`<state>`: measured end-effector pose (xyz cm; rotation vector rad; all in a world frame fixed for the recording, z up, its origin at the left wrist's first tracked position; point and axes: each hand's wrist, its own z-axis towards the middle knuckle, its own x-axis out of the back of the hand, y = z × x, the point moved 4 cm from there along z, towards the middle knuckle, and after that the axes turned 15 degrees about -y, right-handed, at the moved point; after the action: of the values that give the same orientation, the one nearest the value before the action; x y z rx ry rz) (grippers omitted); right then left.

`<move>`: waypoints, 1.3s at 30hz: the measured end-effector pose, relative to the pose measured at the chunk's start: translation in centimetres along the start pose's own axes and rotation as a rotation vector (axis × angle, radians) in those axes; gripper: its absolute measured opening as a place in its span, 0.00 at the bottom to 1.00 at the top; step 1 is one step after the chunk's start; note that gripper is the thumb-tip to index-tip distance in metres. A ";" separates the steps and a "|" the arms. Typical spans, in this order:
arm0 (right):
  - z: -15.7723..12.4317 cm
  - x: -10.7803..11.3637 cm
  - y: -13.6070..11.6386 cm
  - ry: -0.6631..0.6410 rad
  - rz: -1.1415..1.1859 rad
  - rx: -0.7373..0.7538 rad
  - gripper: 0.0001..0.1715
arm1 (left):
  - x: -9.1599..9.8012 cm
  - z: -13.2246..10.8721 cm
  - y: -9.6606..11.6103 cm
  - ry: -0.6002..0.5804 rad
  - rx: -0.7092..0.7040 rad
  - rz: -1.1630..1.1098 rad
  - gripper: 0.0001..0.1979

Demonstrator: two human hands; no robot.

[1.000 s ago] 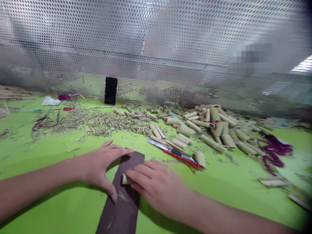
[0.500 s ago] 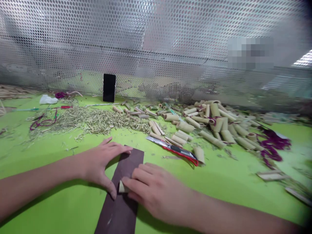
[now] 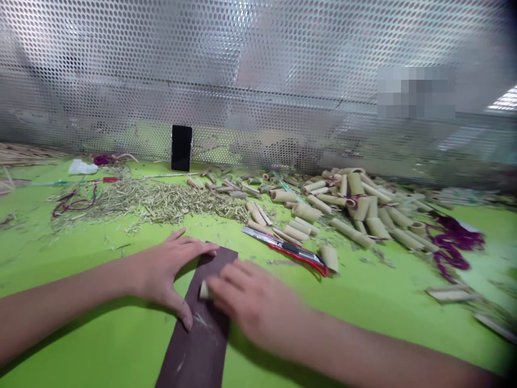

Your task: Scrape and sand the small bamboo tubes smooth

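Observation:
A dark brown strip of sandpaper (image 3: 194, 355) lies on the green table, running away from me. My left hand (image 3: 167, 269) is spread, its thumb and a fingertip resting on the strip's left side and far end. My right hand (image 3: 258, 307) is closed on a short piece of bamboo (image 3: 204, 291), which is against the strip's surface; most of the piece is hidden by my fingers. Pale dust marks show on the strip near my left thumb. Beyond my right hand lies a red utility knife (image 3: 288, 249) with its blade out.
Bamboo tubes (image 3: 355, 199) are heaped at the right, with purple yarn (image 3: 452, 242) beside them. Bamboo shavings (image 3: 169, 199) spread across the left middle. A phone (image 3: 181, 148) stands against the perforated metal screen (image 3: 242, 108). A red-handled tool (image 3: 111, 179) lies far left.
My right hand has slid the bamboo piece away from me along the sandpaper, uncovering pale dust. My left hand has stayed in place.

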<state>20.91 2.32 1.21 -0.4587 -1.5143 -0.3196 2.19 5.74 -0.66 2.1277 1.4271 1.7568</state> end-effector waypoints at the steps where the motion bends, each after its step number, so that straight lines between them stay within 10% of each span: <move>1: 0.0 0.0 -0.2 -0.013 0.008 0.056 0.10 | 0.0 0.0 0.1 -0.013 0.008 -0.004 0.60; 39: 0.1 0.1 0.0 -0.035 0.053 -0.031 0.10 | 0.1 0.0 0.0 0.003 -0.008 -0.012 0.59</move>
<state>20.81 2.41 1.29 -0.5309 -1.5306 -0.2949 2.16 5.78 -0.61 2.1082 1.4279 1.7595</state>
